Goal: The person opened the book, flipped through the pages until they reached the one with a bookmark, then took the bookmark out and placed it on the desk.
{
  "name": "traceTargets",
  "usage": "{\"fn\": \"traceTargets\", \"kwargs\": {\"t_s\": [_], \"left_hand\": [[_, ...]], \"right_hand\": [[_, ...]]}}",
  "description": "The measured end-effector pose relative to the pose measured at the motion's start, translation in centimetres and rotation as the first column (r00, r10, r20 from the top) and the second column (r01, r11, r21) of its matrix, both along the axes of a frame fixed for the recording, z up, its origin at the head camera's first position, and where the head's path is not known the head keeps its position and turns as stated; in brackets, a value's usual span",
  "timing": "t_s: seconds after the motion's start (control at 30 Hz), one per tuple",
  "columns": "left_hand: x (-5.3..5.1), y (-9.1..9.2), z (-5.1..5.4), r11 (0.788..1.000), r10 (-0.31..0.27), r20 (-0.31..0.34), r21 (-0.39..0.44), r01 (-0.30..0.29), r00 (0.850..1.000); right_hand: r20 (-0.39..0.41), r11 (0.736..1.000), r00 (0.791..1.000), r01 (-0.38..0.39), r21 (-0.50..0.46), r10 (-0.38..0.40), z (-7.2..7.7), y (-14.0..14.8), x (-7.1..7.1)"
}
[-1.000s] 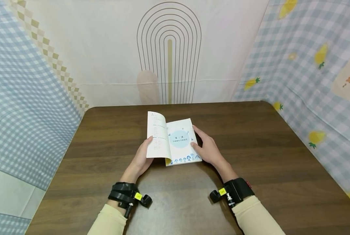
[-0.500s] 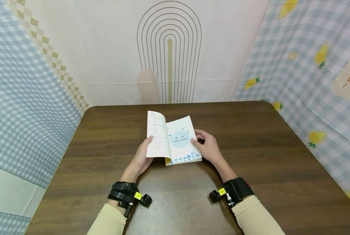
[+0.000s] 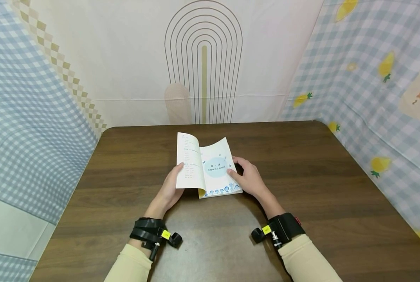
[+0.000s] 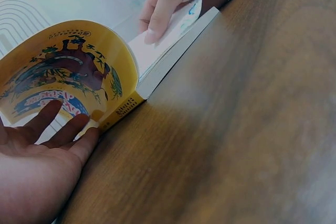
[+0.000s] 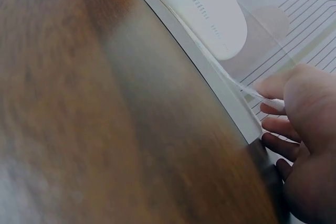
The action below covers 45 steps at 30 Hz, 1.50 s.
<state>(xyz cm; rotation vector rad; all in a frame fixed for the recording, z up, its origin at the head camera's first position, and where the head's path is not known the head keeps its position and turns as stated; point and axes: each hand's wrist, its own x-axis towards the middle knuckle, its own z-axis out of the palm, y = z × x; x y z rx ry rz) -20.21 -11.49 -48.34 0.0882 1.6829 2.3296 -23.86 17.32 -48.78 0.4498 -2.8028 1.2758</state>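
Observation:
An open paperback book (image 3: 217, 172) lies on the brown table, its right page showing a pale blue circle and small blue figures. My left hand (image 3: 170, 187) holds the raised left part, thumb on the printed page. In the left wrist view, this hand's fingers (image 4: 65, 129) lie against the outside of the yellow illustrated cover (image 4: 79, 72). At the book's right edge, my right hand (image 3: 250, 178) pinches a page (image 5: 244, 88) between thumb and forefinger. The right wrist view shows that page lifted off the thick block beneath, with the other fingers beside the block's corner.
The wooden table (image 3: 210, 243) extends around the book on all sides. Behind it hangs a white cloth (image 3: 132, 58) with an arch pattern. Blue checked cloths (image 3: 357, 98) hang at both sides. Each wrist wears a black strap with a small camera (image 3: 174, 240).
My right fingers drew in from the book's right edge and now pinch the page. The page's far right corner has lifted and bends slightly leftward. My left hand stays in place.

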Motion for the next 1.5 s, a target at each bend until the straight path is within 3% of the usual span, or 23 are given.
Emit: {"fn": "traceTargets", "kwargs": {"t_s": [0.23, 1.5], "left_hand": [[0.01, 0.06, 0.07, 1.000, 0.012, 0.008, 0.012, -0.012, 1.000], [-0.04, -0.07, -0.02, 1.000, 0.002, 0.003, 0.000, -0.002, 1.000]], "right_hand": [[-0.047, 0.996, 0.997, -0.055, 0.067, 0.058, 0.01, 0.12, 0.19], [-0.028, 0.994, 0.998, -0.051, 0.101, 0.054, -0.04, -0.01, 0.18]]}}
